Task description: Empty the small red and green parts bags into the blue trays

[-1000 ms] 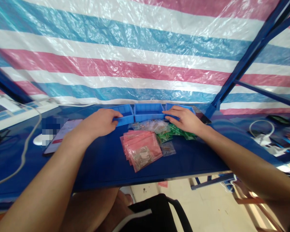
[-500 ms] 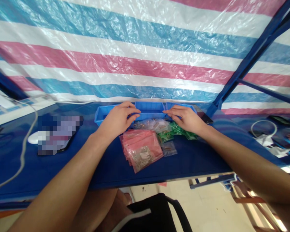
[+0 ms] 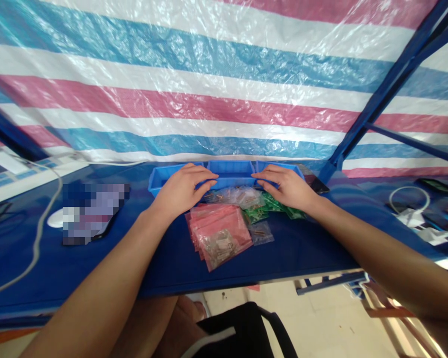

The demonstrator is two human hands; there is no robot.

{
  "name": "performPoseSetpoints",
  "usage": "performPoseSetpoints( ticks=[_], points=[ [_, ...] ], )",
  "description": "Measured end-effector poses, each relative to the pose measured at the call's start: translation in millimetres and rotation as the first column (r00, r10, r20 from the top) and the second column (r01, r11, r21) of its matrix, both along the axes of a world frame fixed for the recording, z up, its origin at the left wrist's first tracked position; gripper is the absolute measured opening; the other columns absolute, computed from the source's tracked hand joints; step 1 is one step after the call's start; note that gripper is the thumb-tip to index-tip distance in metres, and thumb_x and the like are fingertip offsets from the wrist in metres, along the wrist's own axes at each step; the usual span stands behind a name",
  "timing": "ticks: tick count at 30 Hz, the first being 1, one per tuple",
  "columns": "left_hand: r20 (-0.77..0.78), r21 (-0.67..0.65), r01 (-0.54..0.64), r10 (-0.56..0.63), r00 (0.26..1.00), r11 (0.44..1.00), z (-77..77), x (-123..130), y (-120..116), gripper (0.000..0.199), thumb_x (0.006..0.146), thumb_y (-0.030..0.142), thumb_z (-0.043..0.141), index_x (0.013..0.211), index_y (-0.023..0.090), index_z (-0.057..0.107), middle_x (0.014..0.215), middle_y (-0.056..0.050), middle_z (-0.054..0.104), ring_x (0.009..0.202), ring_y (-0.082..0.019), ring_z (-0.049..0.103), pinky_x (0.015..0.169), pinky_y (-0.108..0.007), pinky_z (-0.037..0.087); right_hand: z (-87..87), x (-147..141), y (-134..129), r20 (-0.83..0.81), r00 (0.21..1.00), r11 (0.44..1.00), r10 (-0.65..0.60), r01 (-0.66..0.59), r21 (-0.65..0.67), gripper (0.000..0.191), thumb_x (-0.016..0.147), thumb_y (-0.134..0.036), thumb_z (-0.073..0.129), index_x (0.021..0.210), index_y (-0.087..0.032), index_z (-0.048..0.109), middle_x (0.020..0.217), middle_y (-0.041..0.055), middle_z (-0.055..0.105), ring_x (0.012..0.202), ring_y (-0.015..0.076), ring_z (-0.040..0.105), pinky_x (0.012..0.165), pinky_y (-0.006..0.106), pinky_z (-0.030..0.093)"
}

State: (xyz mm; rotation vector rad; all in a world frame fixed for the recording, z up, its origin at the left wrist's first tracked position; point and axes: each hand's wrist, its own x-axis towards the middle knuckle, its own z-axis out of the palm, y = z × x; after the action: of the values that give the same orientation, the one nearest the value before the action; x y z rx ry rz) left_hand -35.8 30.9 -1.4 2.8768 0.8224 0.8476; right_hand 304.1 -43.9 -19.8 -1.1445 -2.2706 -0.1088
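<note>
Three blue plastic bins stand in a row at the back of the table. My left hand (image 3: 185,188) is at the left front corner of the middle bin (image 3: 231,183), its thumb and fingers closing over the front rim. At that bin's right front corner, my right hand (image 3: 285,186) grips in the same way. The left bin (image 3: 157,183) and right bin (image 3: 274,163) are partly covered by my hands. Just in front lie clear bags of small metal parts (image 3: 246,197), green bags (image 3: 272,203) and a stack of pink bags (image 3: 220,223).
A small clear bag (image 3: 262,232) lies beside the pink stack. To the left are a pixelated phone (image 3: 97,214) and a white cable (image 3: 39,238). A dark flat object (image 3: 317,184) sits behind my right hand. Striped plastic sheeting (image 3: 216,99) hangs behind the blue table (image 3: 283,253).
The camera view has tilted slightly, so the table appears a little lower. Both hands stay at the middle bin with hardly any movement.
</note>
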Motion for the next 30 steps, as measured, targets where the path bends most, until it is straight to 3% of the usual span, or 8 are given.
performPoseSetpoints(
  ticks=[5, 9, 16, 22, 30],
  points=[
    [0.070, 0.024, 0.015, -0.016, 0.997, 1.000, -2.8, -7.5, -4.7, 0.035, 0.109, 0.034, 0.052, 0.130, 0.022, 0.078, 0.131, -0.008, 0.079, 0.124, -0.027, 0.071, 0.116, -0.046, 0.051, 4.2, -3.7, -1.9, -0.021, 1.000, 0.998, -0.008, 0.009, 0.064, 0.034, 0.110, -0.039, 0.056, 0.134, -0.026, 0.076, 0.117, 0.0133, 0.072, 0.113, 0.0322, 0.070, 0.101, 0.050, 0.061],
    [0.174, 0.045, -0.045, 0.037, 0.984, 0.998, -1.5, -10.3, -6.6, 0.033, 0.108, 0.033, 0.054, 0.127, 0.021, 0.078, 0.130, -0.010, 0.076, 0.122, -0.026, 0.070, 0.112, -0.041, 0.053, 9.4, -4.0, -5.2, -0.030, 0.999, 0.995, -0.027, 0.029, 0.092, 0.036, 0.111, -0.041, 0.055, 0.134, -0.023, 0.074, 0.120, 0.0146, 0.070, 0.118, 0.0321, 0.068, 0.107, 0.048, 0.058],
    [0.235, 0.080, -0.096, 0.075, 0.969, 0.992, 1.3, -9.7, -11.8, 0.030, 0.108, 0.031, 0.053, 0.121, 0.019, 0.076, 0.120, -0.010, 0.076, 0.116, -0.023, 0.071, 0.108, -0.037, 0.055, 11.8, -2.7, -5.2, -0.005, 0.997, 0.993, -0.079, 0.080, 0.092, 0.033, 0.111, -0.044, 0.052, 0.121, -0.024, 0.077, 0.106, 0.0123, 0.072, 0.102, 0.0310, 0.069, 0.095, 0.047, 0.058],
    [0.261, 0.120, -0.160, 0.124, 0.957, 0.980, 4.5, -19.9, -21.5, 0.027, 0.106, 0.032, 0.056, 0.122, 0.021, 0.075, 0.120, -0.010, 0.076, 0.113, -0.023, 0.072, 0.103, -0.036, 0.057, 12.1, -1.5, -2.3, -0.012, 0.997, 0.991, -0.081, 0.082, 0.110, 0.034, 0.111, -0.045, 0.052, 0.123, -0.023, 0.076, 0.107, 0.0129, 0.071, 0.104, 0.0322, 0.068, 0.097, 0.048, 0.057],
    [0.276, 0.144, -0.259, 0.212, 0.937, 0.955, 5.0, -22.9, -27.0, 0.028, 0.104, 0.033, 0.056, 0.118, 0.021, 0.077, 0.088, -0.005, 0.067, 0.088, -0.021, 0.067, 0.088, -0.035, 0.056, 11.8, -3.2, -2.2, -0.021, 0.997, 0.993, -0.073, 0.075, 0.097, 0.034, 0.111, -0.045, 0.053, 0.122, -0.024, 0.076, 0.108, 0.0130, 0.071, 0.105, 0.0332, 0.068, 0.097, 0.049, 0.057]
  ],
)
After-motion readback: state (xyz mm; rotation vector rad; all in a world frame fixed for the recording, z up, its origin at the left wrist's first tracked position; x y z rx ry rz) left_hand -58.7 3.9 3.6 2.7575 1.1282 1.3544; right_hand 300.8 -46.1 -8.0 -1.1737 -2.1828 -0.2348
